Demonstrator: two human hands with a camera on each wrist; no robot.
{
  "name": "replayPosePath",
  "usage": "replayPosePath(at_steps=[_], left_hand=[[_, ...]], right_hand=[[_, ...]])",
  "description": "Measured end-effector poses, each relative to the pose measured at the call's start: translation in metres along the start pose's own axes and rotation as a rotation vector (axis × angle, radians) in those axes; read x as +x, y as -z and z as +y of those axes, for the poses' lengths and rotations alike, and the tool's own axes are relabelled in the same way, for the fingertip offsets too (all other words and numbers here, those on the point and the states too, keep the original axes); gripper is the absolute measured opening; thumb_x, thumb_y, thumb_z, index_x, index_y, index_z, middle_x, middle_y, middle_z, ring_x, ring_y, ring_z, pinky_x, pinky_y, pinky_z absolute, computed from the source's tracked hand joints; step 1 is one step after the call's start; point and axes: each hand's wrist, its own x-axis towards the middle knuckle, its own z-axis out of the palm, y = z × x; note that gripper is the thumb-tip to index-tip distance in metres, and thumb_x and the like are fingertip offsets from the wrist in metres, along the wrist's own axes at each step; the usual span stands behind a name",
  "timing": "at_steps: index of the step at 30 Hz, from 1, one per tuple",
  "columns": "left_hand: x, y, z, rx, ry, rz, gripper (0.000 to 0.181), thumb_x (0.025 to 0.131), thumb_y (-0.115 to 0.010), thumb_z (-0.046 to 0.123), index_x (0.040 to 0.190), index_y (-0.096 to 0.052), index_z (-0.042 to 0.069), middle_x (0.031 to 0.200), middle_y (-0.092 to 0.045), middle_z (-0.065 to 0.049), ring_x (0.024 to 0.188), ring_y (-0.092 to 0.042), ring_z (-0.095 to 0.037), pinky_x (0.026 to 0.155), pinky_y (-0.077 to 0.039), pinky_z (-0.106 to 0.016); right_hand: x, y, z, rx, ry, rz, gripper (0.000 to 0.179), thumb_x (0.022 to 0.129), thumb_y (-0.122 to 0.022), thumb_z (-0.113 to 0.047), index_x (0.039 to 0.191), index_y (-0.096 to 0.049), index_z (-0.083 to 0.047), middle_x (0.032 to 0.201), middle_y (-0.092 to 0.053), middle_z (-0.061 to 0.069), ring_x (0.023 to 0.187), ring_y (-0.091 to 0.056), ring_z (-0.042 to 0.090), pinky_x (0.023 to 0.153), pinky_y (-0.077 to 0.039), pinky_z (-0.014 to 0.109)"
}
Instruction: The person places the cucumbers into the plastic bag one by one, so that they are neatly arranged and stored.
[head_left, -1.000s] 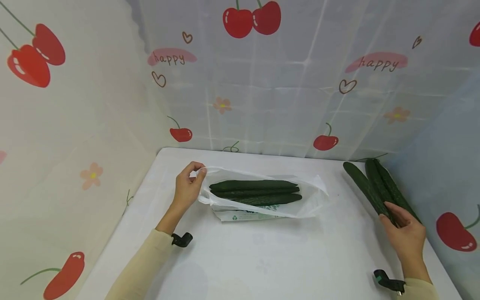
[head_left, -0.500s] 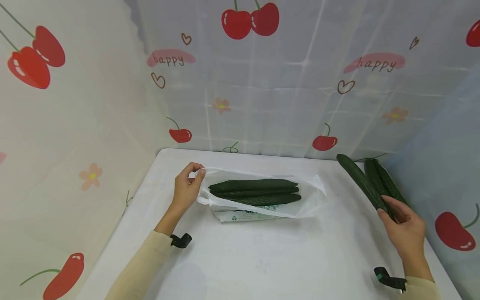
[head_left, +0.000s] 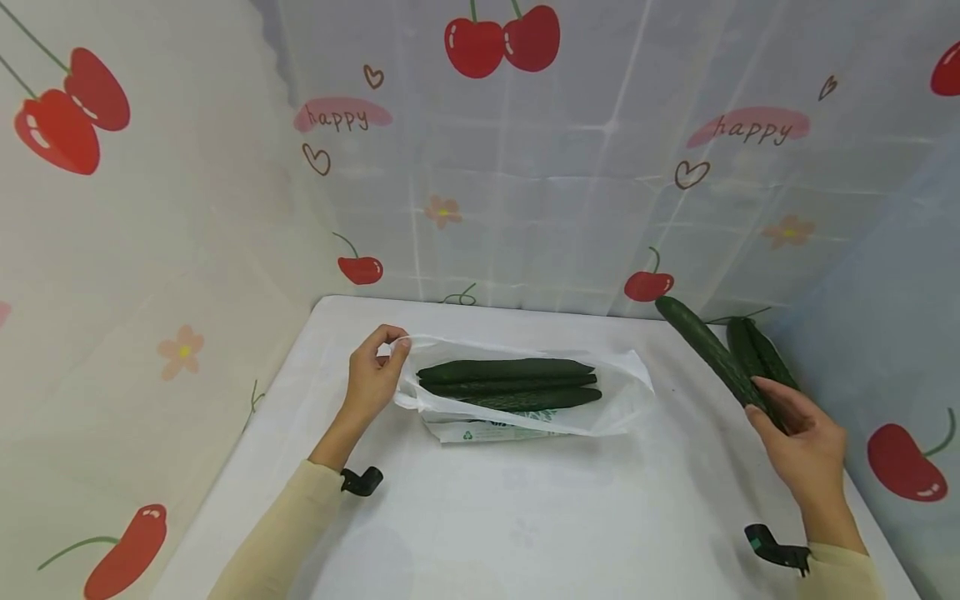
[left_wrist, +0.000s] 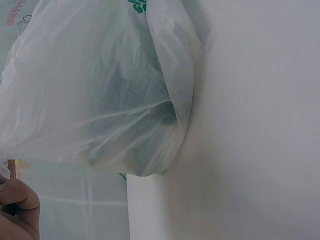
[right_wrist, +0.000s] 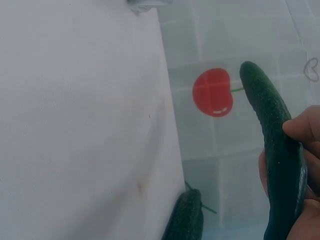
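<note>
Covering the back and both sides, a pale cherry-printed sheet (head_left: 525,167) forms the surround. Below it stands a white bench (head_left: 540,517); directions are read from its centre, with 12 o'clock at the far edge. Near 12, close to centre, lies a white plastic bag (head_left: 626,396), mouth spread wide, green-printed on its near flank. Beige sleeves (head_left: 281,533) enter at 8 and 4 o'clock. Inside the bag, three dark green cucumbers (head_left: 510,387) lie side by side, lengthwise from 9 to 3. At 2 o'clock, a loose pair of cucumbers (head_left: 768,354) rests by the bench's edge. Just inward of that pair, a single cucumber (head_left: 701,342) is held clear of the bench, free end aimed between 10 and 11. Right hand (head_left: 806,446), at 3 o'clock: grip clamped on that single cucumber's near portion, thumb on one side, fingers on the other. Left hand (head_left: 375,375), at 10 o'clock: grip clamped on the bag's rim, thumb against forefinger; the left wrist view shows only part of it. Black wrist-worn devices (head_left: 362,481) sit at 9 and 4.
</note>
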Motion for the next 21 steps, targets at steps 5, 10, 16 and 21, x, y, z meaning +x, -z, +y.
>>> replayPosePath(at_steps=[5, 10, 16, 21], left_hand=[[0.0, 0.0, 0.0, -0.003, 0.004, 0.0, 0.015, 0.107, -0.068, 0.026, 0.113, -0.071, 0.013, 0.109, -0.066, -0.006, 0.069, -0.062, -0.013, 0.067, -0.055, -0.016], [-0.002, 0.0, 0.0, -0.001, 0.018, -0.008, 0.015, 0.107, -0.068, 0.027, 0.113, -0.071, 0.014, 0.11, -0.066, -0.006, 0.071, -0.064, -0.012, 0.068, -0.056, -0.017], [-0.001, -0.001, 0.001, -0.005, 0.008, -0.003, 0.014, 0.108, -0.068, 0.026, 0.114, -0.07, 0.013, 0.11, -0.065, -0.006, 0.062, -0.059, -0.013, 0.065, -0.055, -0.017], [0.0, -0.004, 0.0, -0.008, 0.004, -0.007, 0.015, 0.108, -0.068, 0.026, 0.114, -0.07, 0.013, 0.11, -0.066, -0.006, 0.074, -0.063, -0.018, 0.07, -0.056, -0.016]], right_hand=[[0.001, -0.004, -0.006, 0.027, 0.061, -0.008, 0.042, 0.095, -0.08, -0.006, 0.137, -0.074, -0.015, 0.124, -0.07, -0.028, 0.115, -0.06, -0.02, 0.092, -0.045, -0.002], [0.004, -0.007, -0.011, 0.043, 0.086, -0.032, 0.043, 0.095, -0.079, -0.004, 0.137, -0.074, -0.014, 0.125, -0.07, -0.026, 0.114, -0.062, -0.018, 0.091, -0.046, -0.002], [0.012, -0.01, -0.02, 0.04, 0.12, -0.059, 0.043, 0.096, -0.079, -0.006, 0.138, -0.073, -0.013, 0.128, -0.073, -0.018, 0.109, -0.064, -0.016, 0.087, -0.047, -0.001], [0.019, -0.011, -0.026, 0.056, 0.129, -0.09, 0.045, 0.096, -0.079, -0.007, 0.14, -0.072, -0.013, 0.132, -0.074, -0.015, 0.112, -0.064, -0.016, 0.089, -0.048, -0.001]])
